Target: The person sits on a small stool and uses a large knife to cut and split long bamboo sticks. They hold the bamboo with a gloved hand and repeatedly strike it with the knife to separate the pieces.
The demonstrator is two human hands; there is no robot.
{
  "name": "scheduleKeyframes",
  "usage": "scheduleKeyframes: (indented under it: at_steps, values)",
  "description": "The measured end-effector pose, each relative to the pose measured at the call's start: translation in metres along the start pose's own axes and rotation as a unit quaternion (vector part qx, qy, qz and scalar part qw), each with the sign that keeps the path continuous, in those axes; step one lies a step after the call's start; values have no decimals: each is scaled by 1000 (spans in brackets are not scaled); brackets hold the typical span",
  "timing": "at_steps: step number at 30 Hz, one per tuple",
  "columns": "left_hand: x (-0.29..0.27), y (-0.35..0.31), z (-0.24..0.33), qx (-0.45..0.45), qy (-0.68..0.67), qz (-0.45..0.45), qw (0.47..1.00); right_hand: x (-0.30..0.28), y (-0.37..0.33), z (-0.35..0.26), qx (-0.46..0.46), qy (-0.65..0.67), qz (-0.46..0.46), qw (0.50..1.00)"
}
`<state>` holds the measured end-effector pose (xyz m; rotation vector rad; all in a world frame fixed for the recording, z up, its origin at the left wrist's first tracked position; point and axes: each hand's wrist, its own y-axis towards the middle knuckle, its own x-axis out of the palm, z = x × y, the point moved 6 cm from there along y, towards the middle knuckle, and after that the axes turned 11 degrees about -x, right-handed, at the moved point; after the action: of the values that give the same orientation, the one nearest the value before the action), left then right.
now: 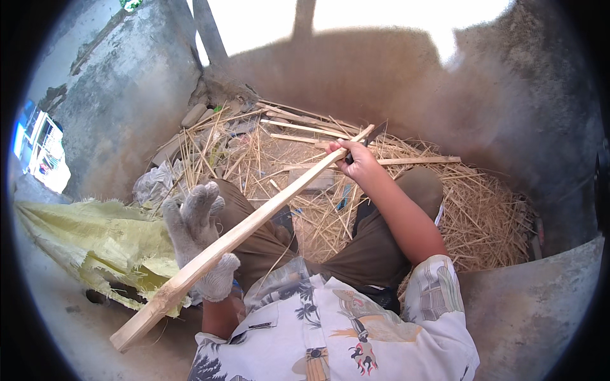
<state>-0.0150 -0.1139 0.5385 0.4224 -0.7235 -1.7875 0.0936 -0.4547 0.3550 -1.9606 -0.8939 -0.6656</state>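
Observation:
A long pale wooden strip (254, 223) slants across in front of me, from low on the left up to the middle. At its far end my right hand (359, 162) is closed round it. That same hand also grips a knife (376, 132), whose dark blade points up and to the right beside the strip's tip. My left hand (196, 222) wears a grey knitted glove. Its fingers are stretched out and apart, and the strip passes over the palm between the fingers and thumb without being gripped.
Wood shavings and thin splinters (483, 216) are heaped on the floor round my bent knees. Several cut strips (305, 127) lie beyond my right hand. A torn yellow-green sack (95, 235) spreads at the left, near a clear plastic bag (155, 181). A stained wall (368, 82) stands at the back.

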Motion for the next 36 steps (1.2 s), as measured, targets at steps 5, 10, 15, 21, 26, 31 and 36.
scheduleKeyframes:
  at_steps: [5, 10, 15, 21, 26, 31, 36]
  values:
    - [-50, 35, 59, 179, -215, -272, 921, 0, -6, 61, 79, -204, -80, 973]
    - [10, 39, 91, 113, -150, -285, 940, -8, -15, 96, 106, -273, -104, 950]
    - [35, 36, 92, 98, -140, -274, 946, -18, -16, 102, 121, -327, -108, 931]
    - [42, 36, 97, 101, -163, -212, 958, -21, -16, 107, 135, -376, -146, 905]
    - [38, 40, 90, 100, -156, -117, 976, -15, -13, 84, 31, -416, -50, 908]
    - [33, 61, 87, 91, -161, -115, 976, 3, -10, 55, -50, -417, 12, 907]
    - [39, 74, 84, 88, -183, -124, 971, 27, -8, 18, -167, -342, -35, 924]
